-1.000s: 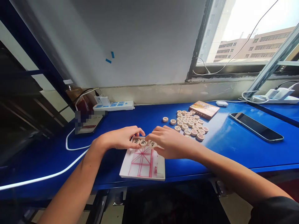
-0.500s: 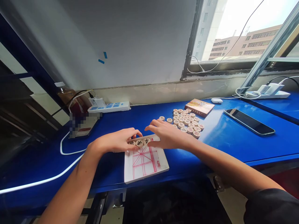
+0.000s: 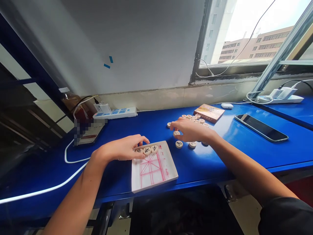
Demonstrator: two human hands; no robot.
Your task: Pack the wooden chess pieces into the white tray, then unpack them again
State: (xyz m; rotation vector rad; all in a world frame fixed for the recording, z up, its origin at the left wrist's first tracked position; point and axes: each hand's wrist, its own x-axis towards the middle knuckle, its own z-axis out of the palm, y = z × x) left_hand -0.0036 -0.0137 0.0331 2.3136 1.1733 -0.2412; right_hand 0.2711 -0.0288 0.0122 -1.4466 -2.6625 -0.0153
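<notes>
Three pieces (image 3: 147,150) line the tray (image 3: 171,163), left fingers (image 3: 142,137) half-curled there; loose ones (image 3: 179,144) remain by curved right fingers (image 3: 174,125), holds unclear

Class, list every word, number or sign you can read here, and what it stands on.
Nothing reads surely enough to quote.
Three round pieces in the white tray: one black character each, too small.
Loose round pieces: characters too small.
Brown box: lettering, too small and blurred.
The white tray: red marks, unclear.

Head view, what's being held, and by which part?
The left hand holds the shallow white rectangular box by its far-left corner; right hand, can't tell.
</notes>
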